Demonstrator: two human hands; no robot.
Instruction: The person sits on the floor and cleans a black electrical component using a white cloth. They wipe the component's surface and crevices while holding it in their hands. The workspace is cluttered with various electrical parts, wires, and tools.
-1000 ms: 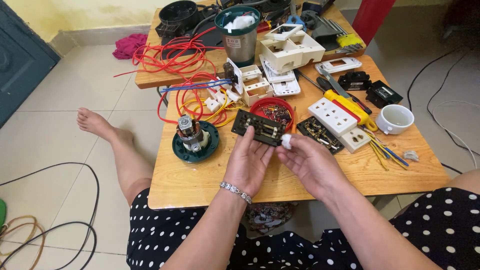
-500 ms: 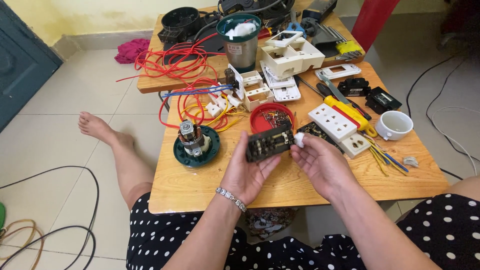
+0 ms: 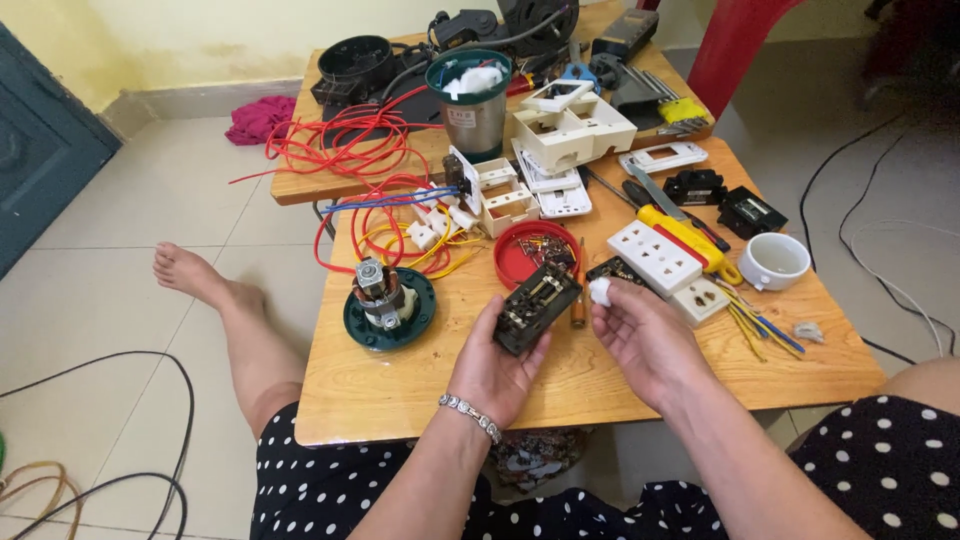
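**Socket module held above the near edge of the bench**

Black socket module (image 3: 535, 308) sits in the left hand (image 3: 497, 365), whose fingers close around its lower end, lifting it just above the wooden bench (image 3: 420, 385) near the near edge. Its long axis runs diagonally, from low left by the palm up toward the far right, the upper end pointing at the red lid (image 3: 520, 262) full of small parts. The open face with metal contacts turns upward.

The right hand (image 3: 645, 335) hovers just beside it, fingers pinched shut on a small white wad (image 3: 600, 291).

Judged from this hold, the grip takes only one end, so the module could tip or slip and drop onto the bench. The orange-handled screwdriver (image 3: 578, 295) lying just beside it could be knocked, and loose contacts might fall out if the face tilts downward.
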